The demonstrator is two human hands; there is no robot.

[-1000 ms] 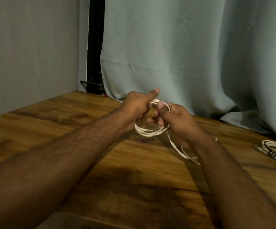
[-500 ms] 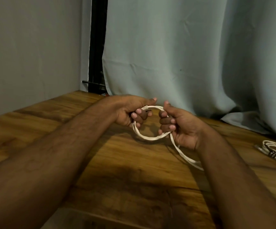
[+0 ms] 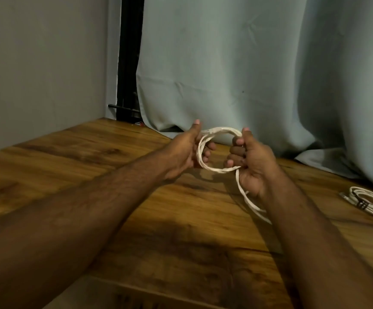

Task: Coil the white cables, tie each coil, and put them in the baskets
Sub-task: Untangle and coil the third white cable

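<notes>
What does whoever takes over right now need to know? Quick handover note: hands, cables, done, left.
Left hand: grips the left side of the white cable coil.
Right hand: fingers curled round the coil's right side; the loose tail runs down from it toward the wooden table.
Coil is held in the air above the table, not tied.
Done: one tied coil lies on the table at far right, not in a basket.
Left: wind in the tail, tie this coil, put both in the baskets; no basket is in view.
</notes>
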